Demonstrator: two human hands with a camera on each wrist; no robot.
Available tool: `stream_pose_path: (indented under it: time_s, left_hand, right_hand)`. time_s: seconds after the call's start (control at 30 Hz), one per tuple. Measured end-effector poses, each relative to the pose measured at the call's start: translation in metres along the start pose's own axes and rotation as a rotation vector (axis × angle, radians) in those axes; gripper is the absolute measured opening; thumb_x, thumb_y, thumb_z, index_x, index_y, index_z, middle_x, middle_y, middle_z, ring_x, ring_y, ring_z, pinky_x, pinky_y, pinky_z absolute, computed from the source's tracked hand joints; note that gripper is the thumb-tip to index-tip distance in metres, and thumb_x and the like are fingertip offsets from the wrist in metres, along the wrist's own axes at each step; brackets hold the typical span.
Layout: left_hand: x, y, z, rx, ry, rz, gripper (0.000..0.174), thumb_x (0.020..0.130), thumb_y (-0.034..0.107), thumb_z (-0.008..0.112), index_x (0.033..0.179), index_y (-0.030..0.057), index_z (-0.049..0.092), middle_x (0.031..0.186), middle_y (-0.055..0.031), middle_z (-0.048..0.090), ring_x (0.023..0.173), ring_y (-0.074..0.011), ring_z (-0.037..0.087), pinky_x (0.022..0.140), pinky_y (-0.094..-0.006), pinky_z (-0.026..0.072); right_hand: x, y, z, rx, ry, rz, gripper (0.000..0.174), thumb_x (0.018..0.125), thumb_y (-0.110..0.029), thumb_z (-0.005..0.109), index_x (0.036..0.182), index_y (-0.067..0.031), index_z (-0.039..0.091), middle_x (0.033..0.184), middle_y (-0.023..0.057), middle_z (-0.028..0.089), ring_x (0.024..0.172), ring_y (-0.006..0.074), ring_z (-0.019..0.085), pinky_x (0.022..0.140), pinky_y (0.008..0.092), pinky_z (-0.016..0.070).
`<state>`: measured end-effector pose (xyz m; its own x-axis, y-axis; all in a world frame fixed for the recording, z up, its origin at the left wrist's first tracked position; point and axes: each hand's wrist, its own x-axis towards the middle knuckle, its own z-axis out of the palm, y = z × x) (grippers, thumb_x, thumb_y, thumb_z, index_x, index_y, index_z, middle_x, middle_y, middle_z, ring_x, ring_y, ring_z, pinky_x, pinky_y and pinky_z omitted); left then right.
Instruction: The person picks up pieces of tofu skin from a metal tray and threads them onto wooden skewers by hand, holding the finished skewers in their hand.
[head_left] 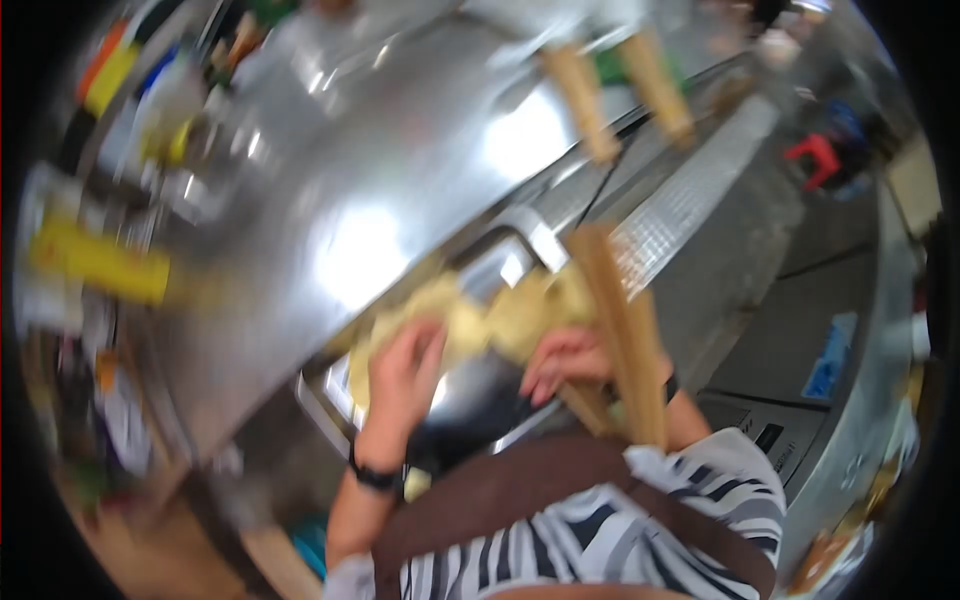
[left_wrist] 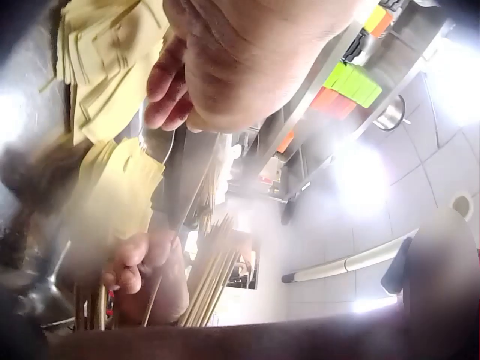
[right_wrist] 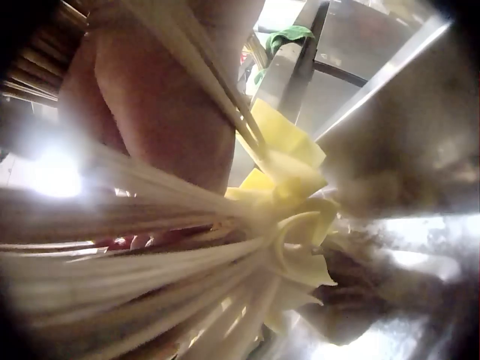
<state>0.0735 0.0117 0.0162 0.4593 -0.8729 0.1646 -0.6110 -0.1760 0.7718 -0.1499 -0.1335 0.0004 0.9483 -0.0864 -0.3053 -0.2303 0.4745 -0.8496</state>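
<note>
Yellow sheets (head_left: 470,325), thin and floppy, lie heaped in a steel tray (head_left: 325,400) sunk into the steel counter (head_left: 400,170), right in front of the person. The head view is badly blurred, so fine detail comes from the 2 wrist views.

The right hand (head_left: 565,365) is clenched round a thick bundle of wooden skewers (head_left: 625,340), whose blunt ends stick up past the wrist towards the striped shirt (head_left: 640,530) and brown apron (head_left: 500,485). In the right wrist view the skewers (right_wrist: 150,255) fan out from the palm, and folded yellow pieces (right_wrist: 292,187) sit bunched at their far ends, seemingly threaded on. How many skewers carry a piece cannot be told.

The left hand (head_left: 405,375), with a dark band (head_left: 372,477) at the wrist, rests on top of the heap. In the left wrist view its fingers (left_wrist: 169,82) bend down beside the stacked sheets (left_wrist: 112,52), but I cannot tell whether they pinch a sheet or only press on the pile. Below them the right hand (left_wrist: 146,274) and its skewers (left_wrist: 214,270) are in sight.

Judged from this, the threading looks partly done: several folded pieces are already on sticks, while a sizeable stack lies loose in the tray, waiting to be folded and pushed on. Most of the work seems to lie ahead rather than behind.
</note>
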Motion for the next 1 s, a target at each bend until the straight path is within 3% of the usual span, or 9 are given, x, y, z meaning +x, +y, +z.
stream_pose_path:
  time_s: [0.03, 0.1, 0.2, 0.37, 0.53, 0.57, 0.7, 0.77, 1.0]
  left_hand:
    - [0.002, -0.009, -0.008, 0.158, 0.032, 0.213, 0.014, 0.079, 0.003, 0.066, 0.094, 0.0036, 0.064, 0.088, -0.0116, 0.066, 0.078, -0.0278, 0.063, 0.068, -0.0327, 0.0511]
    - [0.004, -0.028, -0.018, 0.222, -0.069, 0.32, 0.025, 0.072, 0.002, 0.069, 0.097, 0.0035, 0.064, 0.101, -0.0104, 0.063, 0.101, -0.0305, 0.056, 0.086, -0.0389, 0.0455]
    - [-0.007, -0.029, -0.016, 0.26, -0.105, 0.314, 0.028, 0.07, 0.002, 0.071, 0.097, 0.005, 0.064, 0.104, -0.0094, 0.061, 0.107, -0.0302, 0.053, 0.092, -0.04, 0.0415]
    - [0.008, -0.021, -0.002, 0.233, -0.094, 0.367, 0.031, 0.067, 0.003, 0.073, 0.097, 0.0059, 0.064, 0.1, -0.0071, 0.059, 0.102, -0.0288, 0.053, 0.09, -0.0403, 0.0416]
    - [0.018, -0.035, 0.004, 0.24, -0.178, 0.446, 0.022, 0.067, 0.003, 0.073, 0.088, 0.0059, 0.066, 0.094, -0.0053, 0.06, 0.093, -0.0259, 0.056, 0.08, -0.0365, 0.0467]
    - [0.019, -0.034, 0.004, 0.239, -0.182, 0.449, 0.022, 0.067, 0.003, 0.073, 0.088, 0.0059, 0.066, 0.094, -0.0053, 0.06, 0.093, -0.0259, 0.056, 0.08, -0.0365, 0.0467]
    - [0.027, -0.028, -0.003, 0.235, -0.228, 0.494, 0.017, 0.067, 0.005, 0.073, 0.083, 0.0058, 0.066, 0.09, -0.0044, 0.061, 0.089, -0.0245, 0.057, 0.077, -0.0357, 0.0474]
    - [0.03, -0.028, -0.004, 0.237, -0.246, 0.505, 0.016, 0.067, 0.005, 0.073, 0.081, 0.0058, 0.066, 0.09, -0.0037, 0.06, 0.089, -0.0239, 0.057, 0.077, -0.0357, 0.0473]
    - [0.036, -0.031, -0.004, 0.234, -0.291, 0.518, 0.01, 0.069, 0.007, 0.072, 0.075, 0.0064, 0.064, 0.086, -0.0017, 0.061, 0.084, -0.0218, 0.057, 0.075, -0.0346, 0.0469]
  right_hand:
    - [0.004, 0.001, -0.001, -0.024, 0.02, -0.013, 0.017, 0.095, -0.011, 0.049, 0.098, 0.003, 0.059, 0.1, 0.0155, 0.066, 0.086, 0.0176, 0.067, 0.079, 0.0281, 0.0531]
    - [0.011, 0.0, -0.004, -0.068, 0.017, -0.003, 0.013, 0.095, -0.007, 0.048, 0.096, 0.0029, 0.057, 0.098, 0.0175, 0.066, 0.081, 0.0184, 0.067, 0.073, 0.0279, 0.0538]
    - [0.009, 0.001, 0.001, -0.039, -0.006, 0.017, 0.011, 0.096, -0.008, 0.048, 0.093, -0.0002, 0.055, 0.098, 0.0135, 0.065, 0.082, 0.0144, 0.065, 0.073, 0.0246, 0.0521]
    - [0.006, -0.005, 0.006, -0.045, 0.038, 0.037, 0.011, 0.096, -0.009, 0.049, 0.092, -0.0006, 0.055, 0.096, 0.012, 0.065, 0.083, 0.0141, 0.065, 0.073, 0.0243, 0.0515]
    - [0.006, -0.005, 0.005, -0.018, 0.038, 0.048, 0.012, 0.096, -0.011, 0.049, 0.093, -0.001, 0.055, 0.095, 0.0108, 0.065, 0.082, 0.0128, 0.064, 0.075, 0.0244, 0.0517]
    - [0.006, -0.005, 0.007, -0.028, 0.07, 0.043, 0.009, 0.094, -0.003, 0.046, 0.089, 0.0004, 0.052, 0.095, 0.017, 0.064, 0.077, 0.0176, 0.065, 0.071, 0.0271, 0.0532]
    - [0.008, 0.0, 0.003, -0.015, 0.048, 0.025, 0.009, 0.095, -0.003, 0.046, 0.089, 0.0002, 0.052, 0.095, 0.0171, 0.064, 0.076, 0.0175, 0.065, 0.07, 0.0276, 0.0537]
    - [0.008, -0.001, 0.001, -0.003, 0.021, 0.039, 0.012, 0.097, -0.01, 0.048, 0.091, -0.0012, 0.054, 0.095, 0.011, 0.065, 0.08, 0.0124, 0.064, 0.072, 0.0239, 0.0526]
    - [0.008, 0.0, -0.001, 0.008, 0.021, 0.03, 0.013, 0.097, -0.01, 0.048, 0.092, -0.0012, 0.055, 0.094, 0.0108, 0.065, 0.079, 0.0129, 0.065, 0.072, 0.0239, 0.0529]
